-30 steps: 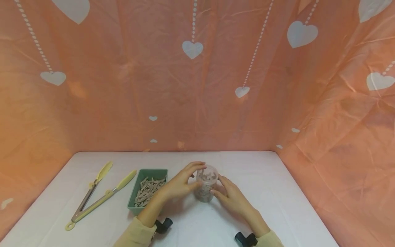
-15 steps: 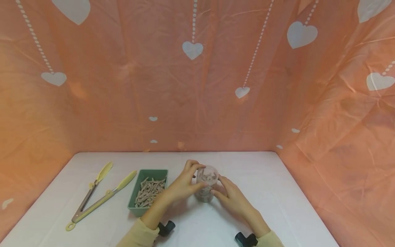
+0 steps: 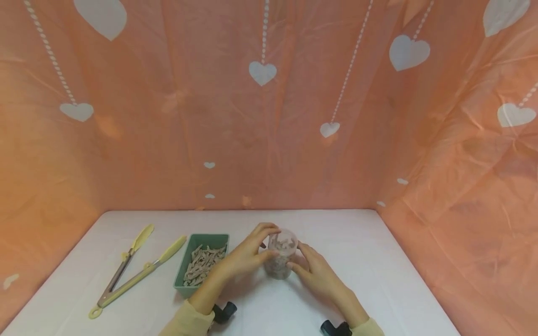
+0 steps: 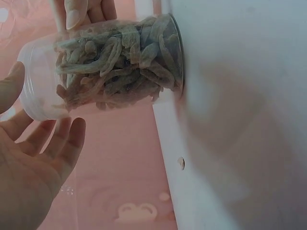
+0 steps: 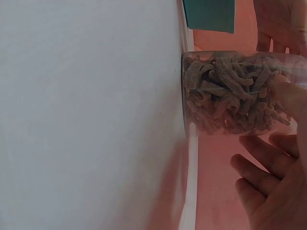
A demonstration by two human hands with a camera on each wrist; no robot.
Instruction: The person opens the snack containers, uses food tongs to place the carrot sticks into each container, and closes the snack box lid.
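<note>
A clear plastic jar point(image 3: 278, 268) stands upright on the white table, filled most of the way with greyish-brown dried strips point(image 4: 115, 64). Its top band point(image 4: 41, 79) is translucent and ridged; whether that is a lid or the bare neck I cannot tell. My left hand point(image 3: 248, 249) grips this top from the left, thumb in front and fingers behind. From the right, my right hand point(image 3: 319, 275) holds the jar's side between thumb and fingers. To the left, more such strips point(image 3: 203, 266) lie in a green rectangular tub point(image 3: 180, 280), partly behind my left forearm.
Spread tongs point(image 3: 126, 275) with yellow tips and handles lie at the table's left. A small crumb point(image 4: 181, 163) shows on the white table point(image 3: 361, 252) near the jar. An orange cloth with white hearts point(image 3: 262, 73) hangs around the back and sides.
My left fingers have shifted slightly on the jar's top. My right hand keeps its hold, and the jar stays in place. The whole head view has sunk slightly.
</note>
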